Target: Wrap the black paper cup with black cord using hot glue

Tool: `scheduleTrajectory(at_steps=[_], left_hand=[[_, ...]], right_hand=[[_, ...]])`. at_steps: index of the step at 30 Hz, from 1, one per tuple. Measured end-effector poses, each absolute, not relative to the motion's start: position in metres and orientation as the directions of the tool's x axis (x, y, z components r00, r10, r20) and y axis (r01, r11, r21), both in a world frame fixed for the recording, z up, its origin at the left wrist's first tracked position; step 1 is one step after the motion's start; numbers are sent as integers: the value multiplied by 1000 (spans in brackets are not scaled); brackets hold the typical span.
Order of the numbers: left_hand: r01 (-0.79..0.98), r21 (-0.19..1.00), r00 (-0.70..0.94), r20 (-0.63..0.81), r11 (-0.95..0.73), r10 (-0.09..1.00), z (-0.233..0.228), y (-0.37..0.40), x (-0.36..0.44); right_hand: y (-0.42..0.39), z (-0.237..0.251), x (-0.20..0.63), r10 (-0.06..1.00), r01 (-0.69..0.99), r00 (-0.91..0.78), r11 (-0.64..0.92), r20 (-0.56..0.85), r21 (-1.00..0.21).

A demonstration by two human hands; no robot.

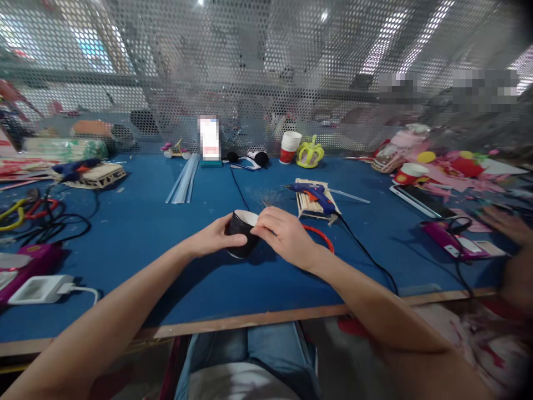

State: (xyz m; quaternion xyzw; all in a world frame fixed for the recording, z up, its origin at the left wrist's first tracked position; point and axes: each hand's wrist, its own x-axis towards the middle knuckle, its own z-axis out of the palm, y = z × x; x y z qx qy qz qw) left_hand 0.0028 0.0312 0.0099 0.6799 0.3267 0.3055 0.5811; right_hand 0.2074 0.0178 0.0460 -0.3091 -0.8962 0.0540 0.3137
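Black cup tilted mid-bench | my left hand gripped its side, right hand fingers pinched the rim | best kept steady, light pressure | glue gun just beyond.

Workbench, enclosed.
Blue-topped wooden-edged table; perforated grey metal mesh screen behind; bright ceiling lights beyond.

Black cup is looking like matt paper with a white inner wall, and blue table is showing a smooth matt top with a bare wood front edge. Glue gun is reading as glossy blue plastic, lying on pale wooden sticks; back screen is perforated metal.
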Motion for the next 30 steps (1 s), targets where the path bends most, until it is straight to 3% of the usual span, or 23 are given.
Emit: scheduleTrajectory(at_steps=[2, 6, 8, 11, 15, 21, 30], left_hand=[[320, 913, 623, -2, -253, 782, 19, 43, -3], [743, 564, 465, -47, -361, 884, 35, 80, -10], [843, 318, 445, 37, -433, 895, 37, 104, -8], [874, 217, 417, 121, -434, 901, 33, 146, -1], [895, 141, 389, 218, -424, 895, 20, 205, 13], [894, 115, 402, 220, -432, 889, -2, 262, 53], [902, 244, 305, 225, -356, 925, -12, 284, 85]], right_hand=[[22, 48, 213, 642, 636, -587, 743, 493, -210], [35, 42, 223, 741, 814, -503, 579, 445, -45], [40, 34, 225, 751, 833, -485, 553, 448, -24], [41, 24, 226, 737, 815, -485, 576, 470, -62], [36, 23, 230, 743, 797, -457, 586, 489, -145], [30, 30, 234, 773, 826, -400, 537, 493, -170], [29, 31, 237, 770, 796, -393, 558, 503, -233]])
